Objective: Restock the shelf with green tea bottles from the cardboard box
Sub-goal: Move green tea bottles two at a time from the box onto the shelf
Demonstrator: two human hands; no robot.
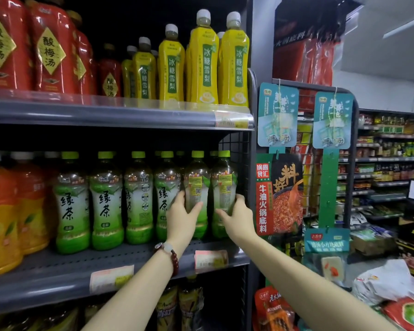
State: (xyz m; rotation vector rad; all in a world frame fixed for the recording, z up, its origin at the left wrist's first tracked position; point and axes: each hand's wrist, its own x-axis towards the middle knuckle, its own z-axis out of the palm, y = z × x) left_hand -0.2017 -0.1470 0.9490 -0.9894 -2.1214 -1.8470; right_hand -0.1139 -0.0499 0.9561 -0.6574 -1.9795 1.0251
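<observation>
1. Green-capped tea bottles already lined along the front of the middle shelf, filling it from beside the orange bottles to the shelf's right end, with more caps visible in a row behind.
2. Left hand wrapped round the second bottle from the right end, thumb on its left side, fingers curled across its front.
3. Right hand clasped on the end bottle, hard against the wire side panel.
4. Both held bottles upright, bases at or on the shelf, labels turned with their printed backs outward, unlike the neighbours showing the tea name.
5. Likely step in hand: seating these two at the right end, perhaps then turning the labels forward.
6. Front row looks full, so little room left here; depth of the rows behind too dark to judge.
7. Cardboard box not in view, so count of remaining bottles impossible to tell.
8. Upper shelf with red bottles and yellow bottles not part of the job.
</observation>
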